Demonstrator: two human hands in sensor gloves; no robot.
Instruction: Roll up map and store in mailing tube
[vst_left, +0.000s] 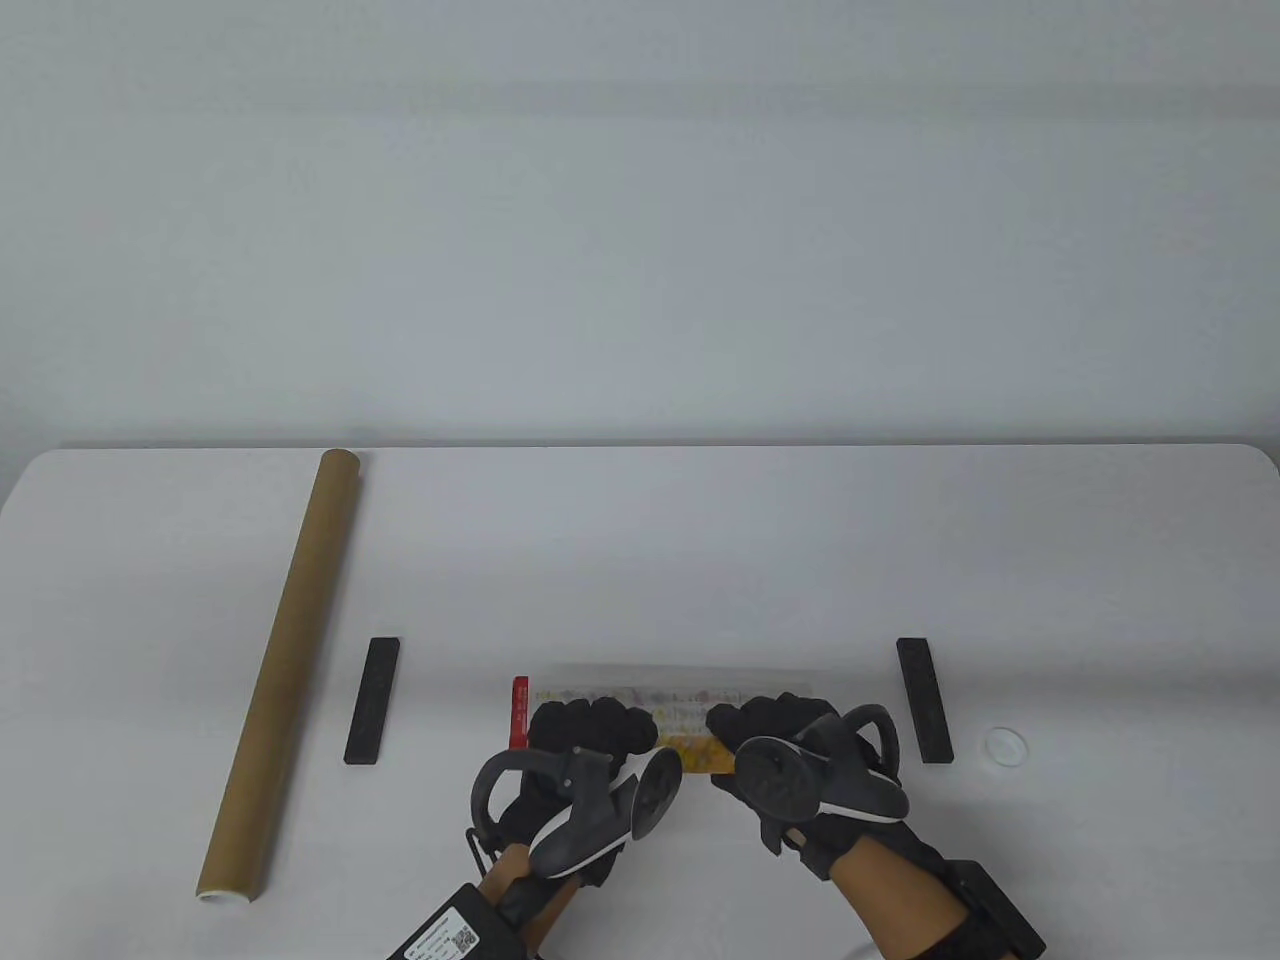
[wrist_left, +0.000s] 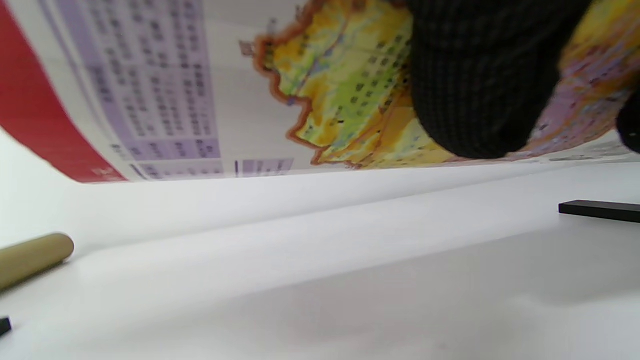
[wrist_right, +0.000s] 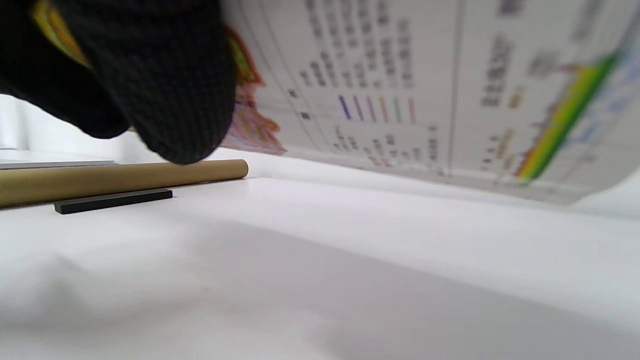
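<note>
The map (vst_left: 680, 712) is curled into a loose roll near the table's front edge, printed side out, with a red strip at its left end. My left hand (vst_left: 590, 728) grips the roll left of middle and my right hand (vst_left: 770, 725) grips it right of middle. In the left wrist view the map (wrist_left: 210, 90) curves above the table with a gloved finger (wrist_left: 475, 85) on it. In the right wrist view the map (wrist_right: 425, 85) hangs above the table under my fingers (wrist_right: 165, 85). The brown mailing tube (vst_left: 285, 670) lies at the left, running front to back.
Two black weight bars lie on the table, one at the left (vst_left: 373, 700) beside the tube and one at the right (vst_left: 924, 700). A white tube cap (vst_left: 1005, 746) sits at the far right. The tube (wrist_right: 115, 180) and left bar (wrist_right: 112, 200) show in the right wrist view.
</note>
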